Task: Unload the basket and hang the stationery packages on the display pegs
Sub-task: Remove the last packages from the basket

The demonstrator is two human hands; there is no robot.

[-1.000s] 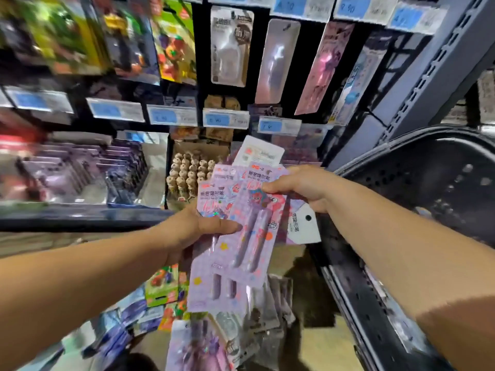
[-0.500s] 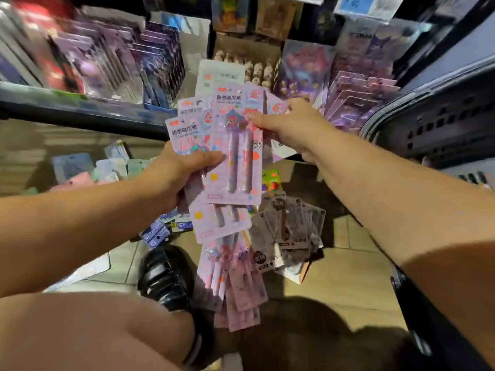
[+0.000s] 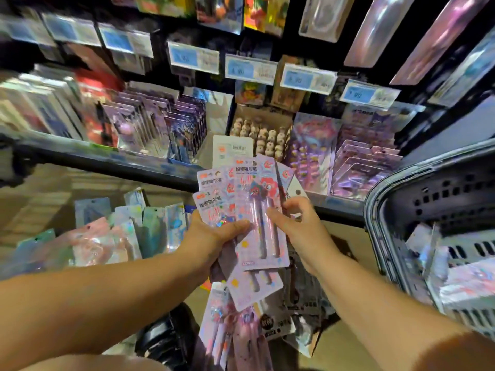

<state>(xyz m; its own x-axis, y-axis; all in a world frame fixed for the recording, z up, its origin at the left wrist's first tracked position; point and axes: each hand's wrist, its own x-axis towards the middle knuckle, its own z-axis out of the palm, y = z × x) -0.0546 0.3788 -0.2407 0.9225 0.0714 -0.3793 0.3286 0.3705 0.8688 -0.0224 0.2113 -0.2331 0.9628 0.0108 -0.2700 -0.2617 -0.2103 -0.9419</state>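
Observation:
A fanned stack of pink and lilac pen packages (image 3: 257, 199) is held in front of the lower shelf. My left hand (image 3: 211, 242) grips the stack from the left, thumb across the front cards. My right hand (image 3: 300, 226) pinches the front package's right edge at mid-height, thumb on the blister with two pens. A white card back sticks up behind the stack. The grey plastic basket (image 3: 396, 188) stands at the right with more pastel packages (image 3: 468, 285) inside. Packages hang on pegs (image 3: 318, 17) along the top rows.
Price tags (image 3: 251, 68) line the rails above a shelf of boxed packs (image 3: 367, 167) and small figurines (image 3: 265, 135). Loose packages lie on the floor at left (image 3: 107, 236) and below my hands (image 3: 241, 328). A black shoe (image 3: 166, 338) shows near the bottom.
The view tilted down to the floor and back up toward the shelf. My right hand slid from the top of the front package down to its right edge. The left hand keeps its hold.

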